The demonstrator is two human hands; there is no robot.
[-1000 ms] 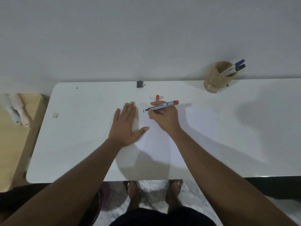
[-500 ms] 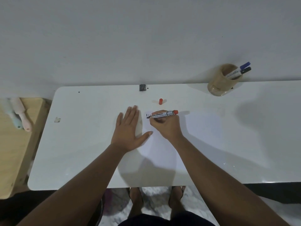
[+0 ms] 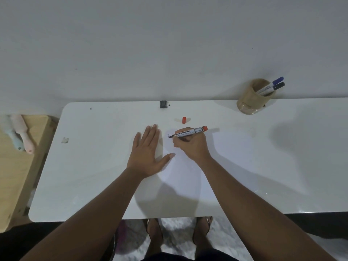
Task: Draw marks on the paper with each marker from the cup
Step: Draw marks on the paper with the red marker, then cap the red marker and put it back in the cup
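Note:
A white sheet of paper (image 3: 180,172) lies on the white table (image 3: 94,166), hard to tell apart from it. My left hand (image 3: 148,153) rests flat on the paper's left edge, fingers spread. My right hand (image 3: 190,144) grips a red-ended marker (image 3: 190,132) with its tip on the paper's top left corner beside a few short dark marks (image 3: 169,136). The marker's red cap (image 3: 184,120) lies on the table just beyond. A tan cup (image 3: 252,99) at the back right holds a blue-capped marker (image 3: 278,80) and a black-capped marker (image 3: 280,85).
A small black object (image 3: 163,104) sits at the table's back edge by the wall. A wooden stand (image 3: 15,166) to the left carries pale blue and pink handled items (image 3: 20,136). A small scrap (image 3: 65,140) lies on the table's left part. My feet (image 3: 178,232) show below the front edge.
The view has shifted slightly downward. My right hand keeps the marker tip at the paper's top left corner; my left hand stays flat on the paper.

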